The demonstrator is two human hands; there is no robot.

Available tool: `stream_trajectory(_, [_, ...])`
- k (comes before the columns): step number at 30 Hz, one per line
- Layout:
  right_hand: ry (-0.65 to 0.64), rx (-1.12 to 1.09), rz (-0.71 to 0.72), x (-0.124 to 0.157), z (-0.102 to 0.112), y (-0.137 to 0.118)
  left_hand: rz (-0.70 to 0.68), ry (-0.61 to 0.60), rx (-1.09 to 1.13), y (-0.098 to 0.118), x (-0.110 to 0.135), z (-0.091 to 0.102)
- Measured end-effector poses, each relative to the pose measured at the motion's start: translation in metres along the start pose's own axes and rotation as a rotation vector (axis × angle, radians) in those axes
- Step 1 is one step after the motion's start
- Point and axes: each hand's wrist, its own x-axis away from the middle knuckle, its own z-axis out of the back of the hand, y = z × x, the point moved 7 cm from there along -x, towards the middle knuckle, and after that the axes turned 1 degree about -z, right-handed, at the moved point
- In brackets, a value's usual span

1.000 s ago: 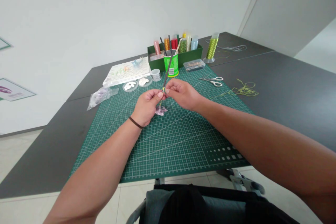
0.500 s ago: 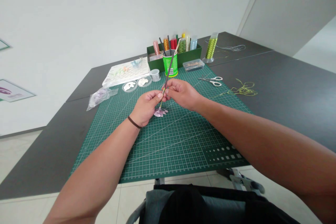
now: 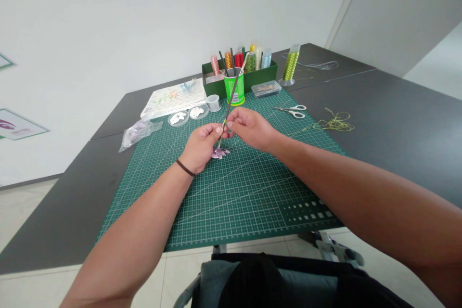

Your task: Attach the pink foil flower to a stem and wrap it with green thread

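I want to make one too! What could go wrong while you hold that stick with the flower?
The left hand and right hand pinch the thin stick at one spot, so it might bend or slip. The flower hangs just below, close to the mat, and might get squashed.

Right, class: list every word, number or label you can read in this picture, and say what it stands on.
None can be read as it stands.
On the green can: label print, too small to read.
On the cutting mat: edge markings, too small to read.
On the wall sign: cut off and blurred.
On the thin stick, pinched by the left hand and right hand: no print visible.
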Motion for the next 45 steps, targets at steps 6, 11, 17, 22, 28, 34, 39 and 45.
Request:
stream_trajectory(6, [0.009, -0.006, -0.001, 0.001, 0.0, -0.003, 0.012, 0.001, 0.044, -0.001, 0.0, 0.0])
stream_trajectory(11, [-0.009, -0.062, -0.033, 0.001, -0.002, -0.002, 0.035, -0.035, 0.074, -0.001, 0.002, -0.002])
stream_trajectory(17, [-0.095, -0.159, -0.044, 0.002, -0.008, 0.001, 0.075, -0.117, 0.163, -0.002, 0.003, -0.006])
stream_trajectory(22, [-0.132, -0.19, -0.024, 0.001, -0.008, 0.005, 0.133, -0.153, 0.208, -0.003, 0.005, -0.008])
stream_trajectory(28, [-0.137, -0.183, -0.038, 0.003, -0.008, 0.006, 0.134, -0.155, 0.148, -0.003, 0.005, -0.007])
stream_trajectory(34, [-0.133, -0.137, -0.03, 0.003, -0.009, 0.003, 0.066, -0.093, 0.099, 0.001, 0.003, -0.004])
stream_trajectory(39, [-0.13, -0.074, -0.025, 0.003, -0.009, 0.0, 0.006, -0.026, -0.06, 0.006, 0.004, -0.003])
stream_trajectory(45, [-0.112, -0.006, -0.003, 0.003, -0.007, -0.001, -0.01, 0.001, -0.186, 0.002, 0.004, -0.001])
